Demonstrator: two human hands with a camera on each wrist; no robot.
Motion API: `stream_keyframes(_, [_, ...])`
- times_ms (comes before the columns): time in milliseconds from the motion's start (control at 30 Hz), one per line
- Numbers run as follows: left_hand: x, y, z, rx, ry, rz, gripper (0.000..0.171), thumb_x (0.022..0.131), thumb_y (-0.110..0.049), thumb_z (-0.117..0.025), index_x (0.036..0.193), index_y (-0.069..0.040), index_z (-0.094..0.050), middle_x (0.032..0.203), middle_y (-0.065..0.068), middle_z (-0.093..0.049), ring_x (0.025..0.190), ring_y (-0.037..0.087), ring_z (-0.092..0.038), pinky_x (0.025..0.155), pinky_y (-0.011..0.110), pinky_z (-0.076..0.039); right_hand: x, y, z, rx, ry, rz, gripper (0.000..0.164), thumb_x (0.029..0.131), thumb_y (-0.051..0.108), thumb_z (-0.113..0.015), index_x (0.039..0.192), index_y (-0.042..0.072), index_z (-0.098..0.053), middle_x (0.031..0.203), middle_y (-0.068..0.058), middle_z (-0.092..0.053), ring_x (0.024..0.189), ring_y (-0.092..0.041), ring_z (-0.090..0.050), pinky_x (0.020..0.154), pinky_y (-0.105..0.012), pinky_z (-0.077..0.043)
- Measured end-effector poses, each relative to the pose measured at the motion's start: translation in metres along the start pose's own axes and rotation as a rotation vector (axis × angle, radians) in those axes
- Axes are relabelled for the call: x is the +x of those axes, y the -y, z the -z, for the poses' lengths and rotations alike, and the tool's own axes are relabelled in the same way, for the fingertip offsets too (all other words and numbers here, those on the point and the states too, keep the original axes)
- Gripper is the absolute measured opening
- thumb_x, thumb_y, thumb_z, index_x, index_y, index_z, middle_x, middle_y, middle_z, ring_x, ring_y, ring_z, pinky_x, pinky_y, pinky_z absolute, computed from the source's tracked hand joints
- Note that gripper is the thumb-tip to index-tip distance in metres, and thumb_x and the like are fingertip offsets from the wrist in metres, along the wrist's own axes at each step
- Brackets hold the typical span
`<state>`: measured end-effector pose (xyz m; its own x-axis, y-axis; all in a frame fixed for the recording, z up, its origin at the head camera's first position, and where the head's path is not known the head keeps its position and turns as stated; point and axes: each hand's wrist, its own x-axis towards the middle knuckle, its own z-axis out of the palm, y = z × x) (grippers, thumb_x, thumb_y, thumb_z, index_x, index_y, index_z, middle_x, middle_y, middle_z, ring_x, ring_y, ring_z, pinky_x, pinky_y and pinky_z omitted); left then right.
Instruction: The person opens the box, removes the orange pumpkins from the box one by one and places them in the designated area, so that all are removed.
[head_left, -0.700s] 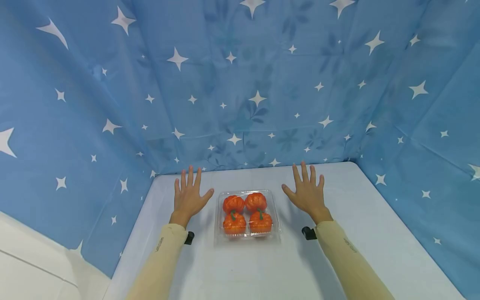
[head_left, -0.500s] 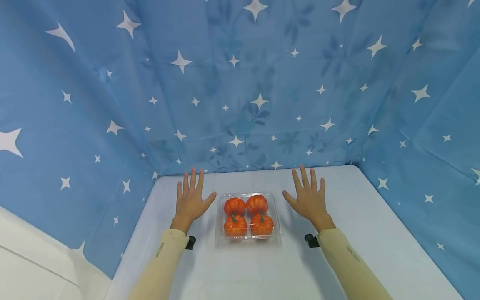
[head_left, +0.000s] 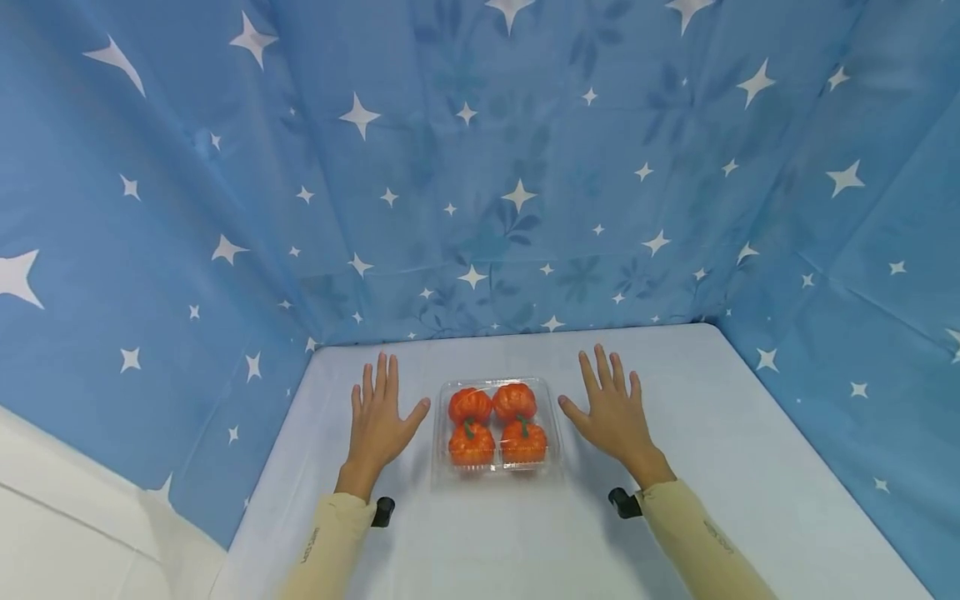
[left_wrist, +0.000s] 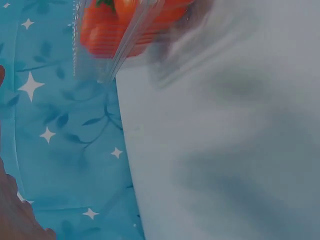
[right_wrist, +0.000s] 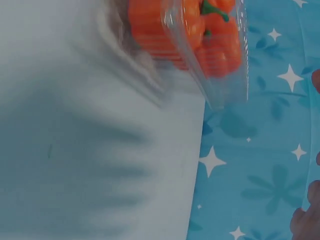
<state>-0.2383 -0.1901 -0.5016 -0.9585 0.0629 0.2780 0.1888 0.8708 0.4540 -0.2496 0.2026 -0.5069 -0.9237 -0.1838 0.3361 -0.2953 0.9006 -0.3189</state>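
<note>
A clear plastic box (head_left: pixel 497 468) sits on the white table between the two hands, its lid closed over several small orange pumpkins (head_left: pixel 471 447) with green stems. To its left is my left hand (head_left: pixel 378 425), fingers straight and thumb spread towards the box, holding nothing. On the other side my right hand (head_left: pixel 617 421) is likewise spread flat with nothing in it. Neither hand touches the box. In the left wrist view the box (left_wrist: pixel 115 40) shows at the top, and the right wrist view has the box (right_wrist: pixel 200 50) at its top too; only edges of the hands appear there.
The white table (head_left: pixel 495 542) has its far edge against a blue curtain (head_left: pixel 480 208) with white stars. More curtain encloses the left and right sides. A black wrist mount (head_left: pixel 382 512) is strapped at the left cuff, another wrist mount (head_left: pixel 622 502) at the right.
Both hands have drawn back slightly towards the person, fingers still straight. The view has shifted a little; the box stays in its place on the table.
</note>
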Motion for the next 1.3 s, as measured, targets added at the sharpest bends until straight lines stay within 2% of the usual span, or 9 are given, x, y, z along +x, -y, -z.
stream_keyframes(167, [-0.022,-0.001,-0.015,-0.101,-0.02,0.031,0.103,0.102,-0.05,-0.067,0.171,-0.002,-0.009,0.179,0.018,-0.006,0.163,0.042,0.001,0.126,0.07,-0.002,-0.011,0.01,-0.006,0.093,0.036,-0.006,0.091,0.103,0.052,-0.061,0.17,0.001,-0.024,0.177,-0.024,-0.011,0.161,-0.049,-0.008,0.123,-0.075,-0.006])
stream_keyframes(400, [-0.041,-0.008,-0.033,-0.197,0.042,0.024,0.104,0.1,-0.042,-0.071,0.171,-0.001,-0.006,0.179,0.018,-0.005,0.163,0.043,-0.002,0.126,0.07,-0.009,-0.026,0.02,-0.015,0.2,0.096,-0.031,0.092,0.104,0.045,-0.064,0.169,-0.002,-0.02,0.177,-0.022,-0.012,0.161,-0.048,-0.01,0.126,-0.071,-0.011])
stream_keyframes(567, [-0.051,-0.009,-0.046,-0.29,0.061,0.037,0.106,0.097,-0.044,-0.072,0.171,-0.001,-0.01,0.179,0.017,-0.008,0.162,0.044,-0.009,0.124,0.072,-0.015,-0.037,0.025,-0.024,0.309,0.135,-0.061,0.089,0.105,0.04,-0.065,0.168,-0.004,-0.022,0.176,-0.02,-0.018,0.161,-0.046,-0.011,0.125,-0.072,-0.014])
stream_keyframes(767, [-0.064,-0.01,-0.066,-0.532,0.108,0.108,0.106,0.096,-0.044,-0.076,0.172,-0.006,-0.012,0.178,0.016,-0.012,0.161,0.044,-0.017,0.124,0.07,-0.02,-0.053,0.023,-0.038,0.451,0.231,-0.106,0.087,0.105,0.04,-0.066,0.169,0.0,-0.022,0.177,-0.017,-0.017,0.162,-0.046,-0.007,0.122,-0.075,-0.012])
stream_keyframes(867, [-0.071,-0.013,-0.078,-0.692,0.128,0.135,0.103,0.098,-0.035,-0.077,0.172,-0.006,-0.011,0.177,0.018,-0.016,0.158,0.044,-0.025,0.125,0.064,-0.023,-0.06,0.021,-0.045,0.553,0.282,-0.132,0.089,0.105,0.041,-0.067,0.171,0.005,-0.02,0.177,-0.017,-0.015,0.162,-0.045,-0.008,0.123,-0.073,-0.014])
stream_keyframes(1000, [-0.08,-0.018,-0.094,-0.858,0.074,0.134,0.093,0.099,-0.018,-0.077,0.169,-0.002,-0.017,0.174,0.024,-0.021,0.155,0.047,-0.031,0.123,0.063,-0.029,-0.067,0.023,-0.051,0.673,0.267,-0.145,0.092,0.103,0.036,-0.072,0.172,0.005,-0.019,0.176,-0.02,-0.017,0.16,-0.045,-0.016,0.124,-0.069,-0.019])
stream_keyframes(1100, [-0.087,-0.022,-0.105,-0.92,0.015,0.14,0.09,0.099,-0.01,-0.076,0.167,0.0,-0.018,0.174,0.027,-0.017,0.156,0.049,-0.026,0.122,0.064,-0.028,-0.069,0.026,-0.055,0.703,0.227,-0.126,0.093,0.102,0.031,-0.075,0.17,0.001,-0.019,0.175,-0.023,-0.019,0.158,-0.046,-0.02,0.124,-0.067,-0.021])
stream_keyframes(1300, [-0.091,-0.032,-0.116,-1.006,-0.057,0.187,0.101,0.096,-0.009,-0.079,0.169,-0.002,-0.01,0.175,0.026,-0.005,0.158,0.052,-0.013,0.124,0.063,-0.023,-0.068,0.031,-0.064,0.766,0.194,-0.143,0.097,0.099,0.024,-0.077,0.17,0.0,-0.017,0.176,-0.023,-0.014,0.159,-0.047,-0.015,0.124,-0.065,-0.019])
